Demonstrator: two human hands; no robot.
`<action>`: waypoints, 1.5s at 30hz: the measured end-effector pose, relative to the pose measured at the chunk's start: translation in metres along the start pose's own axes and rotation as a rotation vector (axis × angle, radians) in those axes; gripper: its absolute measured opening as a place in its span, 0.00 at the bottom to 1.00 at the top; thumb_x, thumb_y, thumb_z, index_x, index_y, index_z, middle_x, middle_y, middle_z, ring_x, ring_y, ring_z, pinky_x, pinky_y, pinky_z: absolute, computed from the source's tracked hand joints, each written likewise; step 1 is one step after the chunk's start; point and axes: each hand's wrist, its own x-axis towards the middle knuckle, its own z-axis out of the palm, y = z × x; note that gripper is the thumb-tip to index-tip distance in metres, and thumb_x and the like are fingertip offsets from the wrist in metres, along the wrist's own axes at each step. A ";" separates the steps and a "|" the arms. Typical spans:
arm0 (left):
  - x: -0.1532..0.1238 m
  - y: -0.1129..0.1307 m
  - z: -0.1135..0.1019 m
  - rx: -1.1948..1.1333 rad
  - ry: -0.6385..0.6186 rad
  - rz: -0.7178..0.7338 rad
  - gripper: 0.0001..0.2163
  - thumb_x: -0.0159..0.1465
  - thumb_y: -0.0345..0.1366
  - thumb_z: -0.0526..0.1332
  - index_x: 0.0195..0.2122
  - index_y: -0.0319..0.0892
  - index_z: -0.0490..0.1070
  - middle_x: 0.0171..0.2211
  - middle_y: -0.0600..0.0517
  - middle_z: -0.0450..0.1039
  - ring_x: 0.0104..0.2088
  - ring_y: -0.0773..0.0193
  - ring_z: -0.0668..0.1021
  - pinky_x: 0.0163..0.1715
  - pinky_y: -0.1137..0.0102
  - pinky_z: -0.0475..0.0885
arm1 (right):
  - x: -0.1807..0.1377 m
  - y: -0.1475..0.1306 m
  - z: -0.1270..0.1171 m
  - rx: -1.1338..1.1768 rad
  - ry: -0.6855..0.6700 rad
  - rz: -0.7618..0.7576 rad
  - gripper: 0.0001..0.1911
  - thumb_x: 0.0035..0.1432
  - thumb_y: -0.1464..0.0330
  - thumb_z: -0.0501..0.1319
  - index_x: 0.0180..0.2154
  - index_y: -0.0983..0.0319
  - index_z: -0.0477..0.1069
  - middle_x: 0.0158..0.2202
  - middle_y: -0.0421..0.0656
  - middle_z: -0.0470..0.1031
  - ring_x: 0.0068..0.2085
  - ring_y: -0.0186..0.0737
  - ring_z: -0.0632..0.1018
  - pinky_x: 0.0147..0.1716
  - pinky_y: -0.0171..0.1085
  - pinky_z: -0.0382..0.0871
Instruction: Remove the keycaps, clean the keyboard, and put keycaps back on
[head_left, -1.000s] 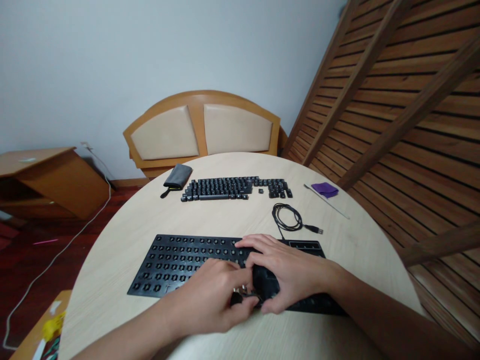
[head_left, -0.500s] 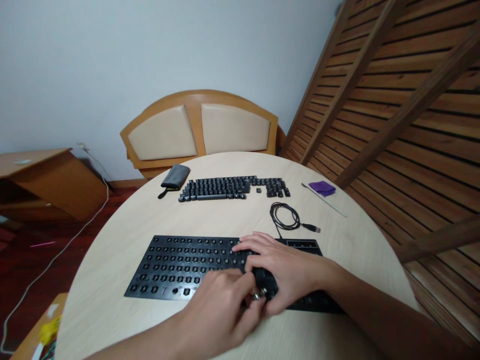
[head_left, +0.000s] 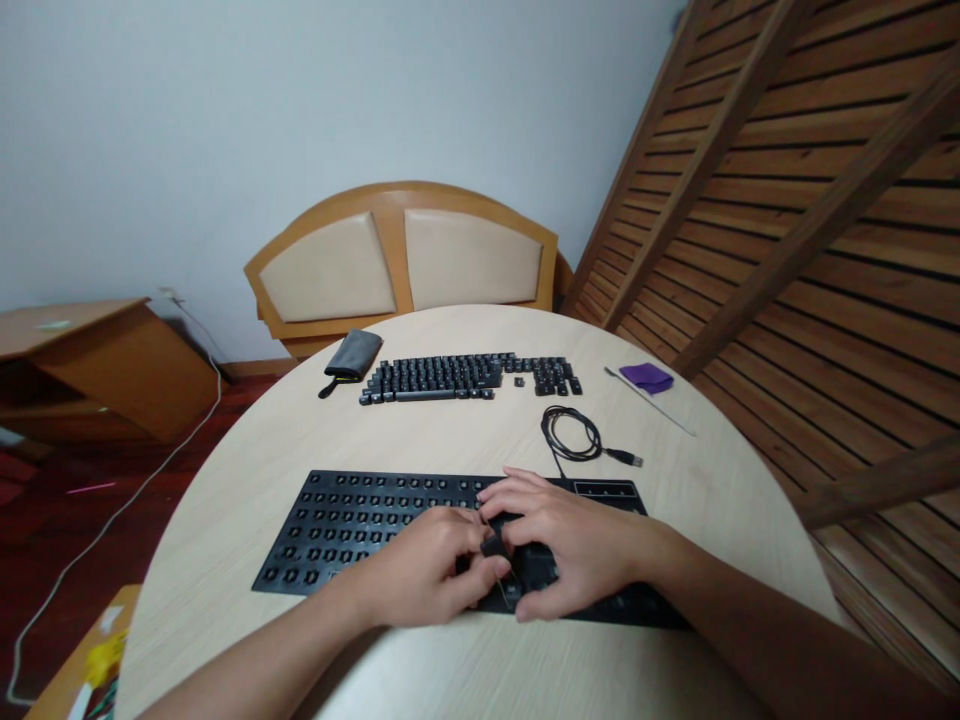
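On the near half of a round, pale wood-grain table (head_left: 247, 480) lies a black keyboard base (head_left: 352, 525), flat and rectangular, keycaps stripped, rows of small square switch sockets exposed. Both hands work over its right-centre. Left hand (head_left: 424, 575) curled, fingers bent inward, thumb and fingertips closed on a thin wire tool (head_left: 501, 578) and a small dark piece at the board; exact grip partly hidden. Right hand (head_left: 570, 545) laid palm-down on the board, fingers spread forward, touching the left hand's fingertips. What lies under the right palm cannot be told.

Beyond the board: coiled black USB cable (head_left: 574, 435), glossy, plug pointing right. Farther back, removed keycaps (head_left: 465, 376) set out in tidy rows keeping the keyboard layout, matte black. Left of them a grey soft pouch (head_left: 352, 355) with strap. Right, near the table edge, a folded purple cloth (head_left: 649, 377) touching a thin pale stick (head_left: 652, 402).

Behind the table: curved wooden bench back (head_left: 401, 260) with two beige padded panels. Plain pale blue wall. Right side, slatted brown wooden panelling (head_left: 810, 200), diagonal beams. Left, low wooden cabinet (head_left: 97, 360); white cord (head_left: 112, 515) trailing over dark red floor.
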 end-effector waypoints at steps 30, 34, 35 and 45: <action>0.004 -0.010 0.014 -0.160 0.383 -0.310 0.24 0.72 0.44 0.51 0.18 0.41 0.66 0.15 0.54 0.66 0.17 0.69 0.68 0.22 0.73 0.61 | 0.005 -0.003 -0.004 0.261 0.266 0.171 0.06 0.53 0.70 0.67 0.36 0.60 0.76 0.38 0.44 0.80 0.44 0.43 0.79 0.50 0.43 0.71; 0.004 -0.010 0.012 -0.072 0.515 -0.278 0.22 0.71 0.41 0.53 0.21 0.40 0.71 0.20 0.51 0.74 0.23 0.66 0.75 0.27 0.72 0.66 | 0.005 -0.003 -0.007 0.196 0.384 0.288 0.07 0.56 0.68 0.67 0.39 0.60 0.77 0.38 0.44 0.79 0.40 0.41 0.79 0.44 0.41 0.72; 0.005 -0.011 0.011 -0.071 0.523 -0.266 0.21 0.71 0.41 0.53 0.22 0.40 0.72 0.21 0.50 0.75 0.24 0.65 0.76 0.29 0.71 0.67 | 0.005 -0.003 -0.008 0.193 0.413 0.300 0.07 0.57 0.67 0.67 0.40 0.60 0.77 0.39 0.44 0.80 0.41 0.41 0.80 0.45 0.41 0.72; 0.005 -0.012 0.009 -0.190 0.464 -0.241 0.17 0.72 0.41 0.55 0.28 0.40 0.73 0.25 0.51 0.75 0.27 0.65 0.76 0.29 0.72 0.68 | 0.004 0.003 -0.005 0.254 0.455 0.337 0.09 0.59 0.69 0.67 0.43 0.59 0.79 0.42 0.43 0.83 0.44 0.42 0.82 0.49 0.41 0.73</action>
